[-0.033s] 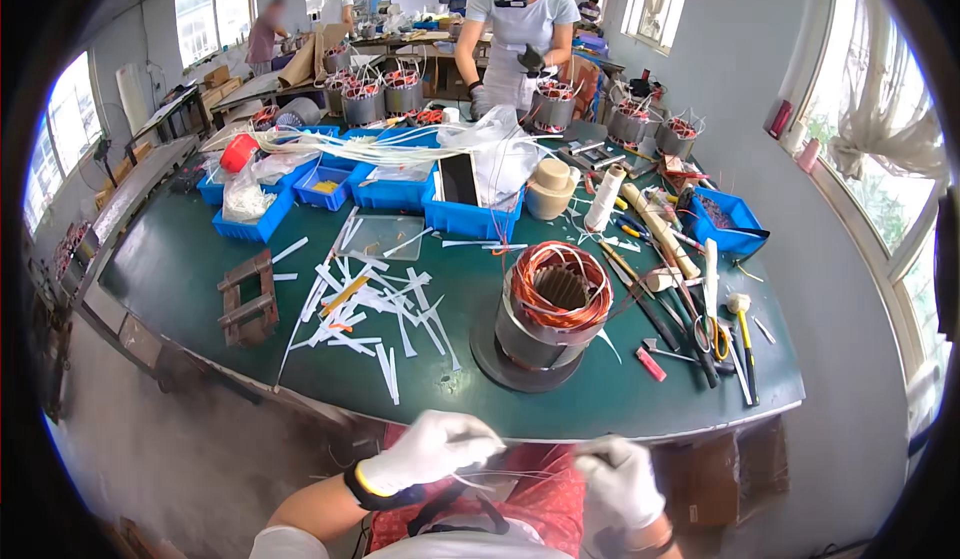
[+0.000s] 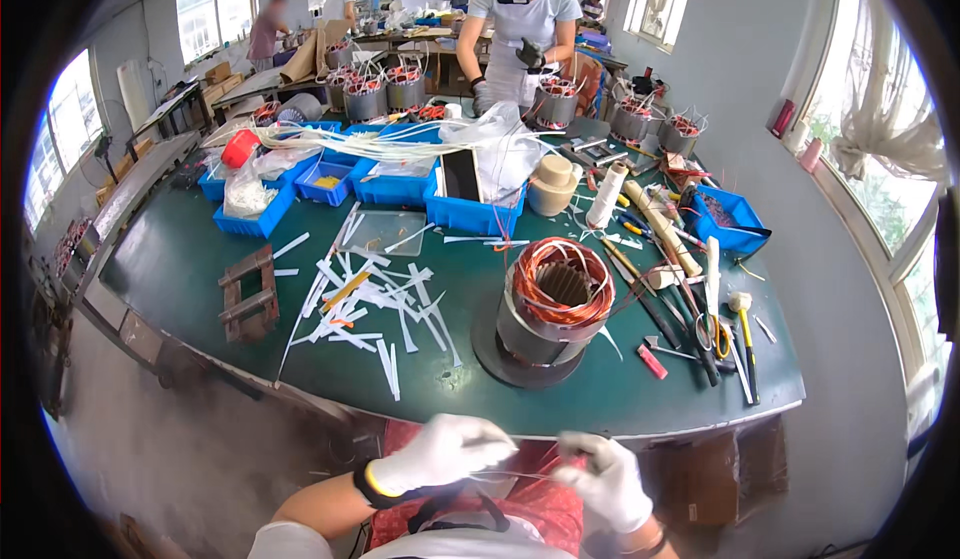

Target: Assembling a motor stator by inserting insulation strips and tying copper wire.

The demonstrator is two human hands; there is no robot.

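A: What are the hands doing?
B: Left hand (image 2: 440, 456) is hovering off the table's (image 2: 520, 414) front edge, fingertips pressing together; can't tell what they're gripping. Right hand (image 2: 608, 484) is facing it, blurry, fingers bending nearly closed on a thin pale strand (image 2: 520, 475).
A: Strand's where exactly?
B: Spanning the gap between the hands, over the person's lap, just off that edge.
A: Stator?
B: Copper-wound stator (image 2: 530, 334) is standing on a round base (image 2: 487, 349) near the front edge. White strips (image 2: 375, 304) are lying left of it. Yellow-handled mallet (image 2: 747, 354) is lying near the front right corner.
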